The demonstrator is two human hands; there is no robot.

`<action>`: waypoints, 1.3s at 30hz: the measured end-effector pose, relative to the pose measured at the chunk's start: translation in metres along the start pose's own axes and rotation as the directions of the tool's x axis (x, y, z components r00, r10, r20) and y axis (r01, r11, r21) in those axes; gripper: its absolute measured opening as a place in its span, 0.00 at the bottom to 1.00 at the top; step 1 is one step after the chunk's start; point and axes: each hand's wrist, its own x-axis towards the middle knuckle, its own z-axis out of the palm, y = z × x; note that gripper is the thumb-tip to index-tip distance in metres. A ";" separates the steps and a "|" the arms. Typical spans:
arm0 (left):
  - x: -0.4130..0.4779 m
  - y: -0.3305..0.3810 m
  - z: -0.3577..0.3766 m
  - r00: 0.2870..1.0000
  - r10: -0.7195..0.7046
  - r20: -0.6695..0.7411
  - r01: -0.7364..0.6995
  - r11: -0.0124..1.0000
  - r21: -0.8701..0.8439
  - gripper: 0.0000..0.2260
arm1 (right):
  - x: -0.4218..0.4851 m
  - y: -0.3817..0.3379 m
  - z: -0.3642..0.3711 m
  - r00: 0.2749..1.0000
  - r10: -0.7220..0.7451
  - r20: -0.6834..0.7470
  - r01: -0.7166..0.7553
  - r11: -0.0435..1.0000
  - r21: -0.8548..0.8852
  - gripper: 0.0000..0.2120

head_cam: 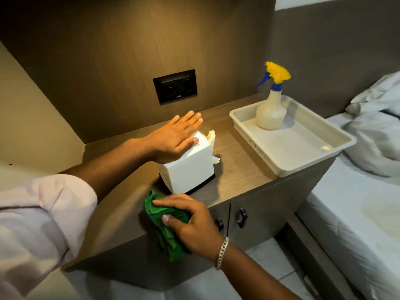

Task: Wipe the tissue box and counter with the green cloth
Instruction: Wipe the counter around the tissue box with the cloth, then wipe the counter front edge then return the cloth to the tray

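Observation:
A white tissue box point(191, 169) stands tilted on the wooden counter point(238, 161), with tissue sticking out at its upper right. My left hand point(175, 137) lies flat on the box's top, fingers stretched out, thumb on the upper face. My right hand point(190, 221) grips the crumpled green cloth point(164, 226) at the counter's front edge, just in front of the box. Part of the cloth hangs over the edge below my hand.
A white plastic tray point(303, 156) sits on the counter's right end, holding a spray bottle point(271, 105) with a yellow and blue head. A black wall socket point(175, 86) is behind. Cabinet doors with dark handles point(242, 217) lie below; a bed point(357, 213) stands right.

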 end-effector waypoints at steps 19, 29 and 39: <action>0.005 0.066 0.032 0.706 -0.674 -0.215 0.689 0.725 -0.009 0.50 | 0.109 0.010 -0.315 0.977 0.130 0.169 0.124 0.297 -0.947 0.18; 0.002 0.070 0.039 0.672 -0.683 -0.286 0.717 0.696 0.024 0.45 | 0.109 0.055 -0.320 0.810 0.543 0.223 0.154 0.172 -0.973 0.38; 0.006 0.196 0.079 -0.033 -0.834 -0.550 0.232 0.529 -0.816 0.29 | 0.159 -0.043 -0.226 0.975 -0.110 0.191 0.176 0.911 -0.373 0.17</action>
